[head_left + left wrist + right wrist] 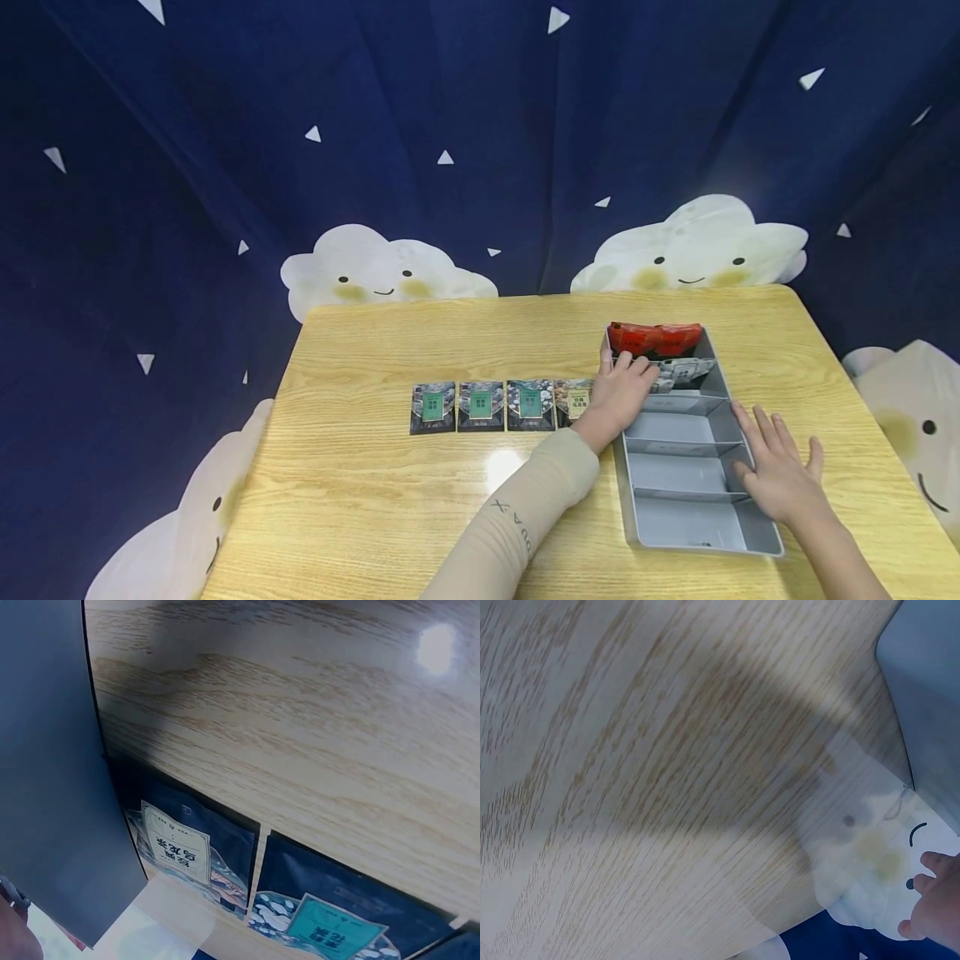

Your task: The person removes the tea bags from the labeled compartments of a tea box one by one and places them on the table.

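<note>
A grey divided box [701,547] stands on the right of the table. My left hand [621,392] reaches over its left wall near the back, fingers spread beside the silvery packets [688,372] in the second compartment; the thumb is hidden. In the left wrist view, only part of that hand [16,934] shows, at the lower left corner. My right hand [783,479] rests along the box's right wall, fingers fairly straight and thumb over the rim. Red packets [654,340] stand in the rearmost compartment. The three front compartments hold no packets.
Left of the box lies a row of dark packets, three with green labels, such as the leftmost packet [432,408]. A packet with a cream label [573,402] lies nearest the box, partly behind my left arm. A dark blue curtain [450,100] hangs behind the wooden table [360,500].
</note>
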A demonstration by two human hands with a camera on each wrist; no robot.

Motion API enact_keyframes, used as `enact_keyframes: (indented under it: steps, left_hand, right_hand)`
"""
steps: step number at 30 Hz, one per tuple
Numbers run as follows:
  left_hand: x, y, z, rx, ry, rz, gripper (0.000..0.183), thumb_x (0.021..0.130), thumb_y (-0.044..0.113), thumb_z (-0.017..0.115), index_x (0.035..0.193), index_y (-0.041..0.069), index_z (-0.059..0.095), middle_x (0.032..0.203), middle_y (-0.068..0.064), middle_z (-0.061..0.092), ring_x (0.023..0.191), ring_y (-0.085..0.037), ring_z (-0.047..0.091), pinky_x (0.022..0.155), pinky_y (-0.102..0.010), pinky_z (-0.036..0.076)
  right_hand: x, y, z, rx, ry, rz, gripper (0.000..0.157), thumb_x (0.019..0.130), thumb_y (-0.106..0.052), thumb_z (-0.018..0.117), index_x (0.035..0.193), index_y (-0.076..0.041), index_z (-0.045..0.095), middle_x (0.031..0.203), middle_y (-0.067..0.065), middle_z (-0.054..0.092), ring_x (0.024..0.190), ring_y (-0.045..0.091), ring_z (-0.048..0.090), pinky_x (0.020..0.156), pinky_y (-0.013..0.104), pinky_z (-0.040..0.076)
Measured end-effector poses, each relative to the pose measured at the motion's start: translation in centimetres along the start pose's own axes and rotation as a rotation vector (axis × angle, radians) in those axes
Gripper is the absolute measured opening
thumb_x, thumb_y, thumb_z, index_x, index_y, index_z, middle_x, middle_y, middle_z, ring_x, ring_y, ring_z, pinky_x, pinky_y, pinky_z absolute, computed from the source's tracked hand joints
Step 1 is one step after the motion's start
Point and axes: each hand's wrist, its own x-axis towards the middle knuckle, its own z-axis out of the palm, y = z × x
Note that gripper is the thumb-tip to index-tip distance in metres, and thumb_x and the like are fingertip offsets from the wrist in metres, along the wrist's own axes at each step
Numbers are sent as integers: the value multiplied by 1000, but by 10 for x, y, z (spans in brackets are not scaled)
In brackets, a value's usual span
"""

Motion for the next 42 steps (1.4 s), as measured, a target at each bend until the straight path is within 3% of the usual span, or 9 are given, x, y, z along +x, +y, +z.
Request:
enact_keyframes:
  steps: [6,10,15,25,34,42]
  left_hand:
    - [-2,-1,2,-4,45,5,31,97,23,41,124,37,46,119,16,44,110,-8,35,104,-44,19]
    - [-3,-5,-1,-8,114,-12,23,97,32,42,118,36,48,114,15,45,105,-8,37,102,-43,21]
    - [-3,-13,-13,-15,229,-58,19,96,37,40,111,34,51,109,14,48,100,-9,39,98,-41,23]
    - [-8,-31,-37,-159,336,-125,23,99,31,34,111,32,53,104,13,48,93,-8,40,95,-37,24]
    - [-26,-47,-40,-240,428,-160,22,97,26,38,108,26,57,101,9,52,94,-10,45,92,-33,29]
    - [-49,-64,-30,-280,438,-197,22,95,23,40,106,22,59,95,6,52,91,-12,45,88,-31,31]
  right_hand:
    - [0,-1,1,3,-2,2,87,83,-15,52,147,-24,-5,149,23,8,136,40,-6,94,62,-21]
    - [0,-2,0,6,-4,3,87,83,-15,53,147,-24,-5,148,23,8,136,40,-6,94,63,-21]
    - [0,-2,0,4,-4,5,87,83,-15,53,147,-24,-5,148,24,9,136,41,-6,94,62,-22]
    - [0,0,0,5,2,0,87,83,-16,53,147,-24,-4,149,23,7,136,41,-6,94,61,-23]
    - [0,0,0,16,0,-1,87,83,-15,53,147,-24,-4,149,22,7,136,40,-6,94,61,-23]
    - [0,0,1,14,-10,0,86,84,-15,52,147,-24,-5,150,22,4,136,40,-8,93,61,-23]
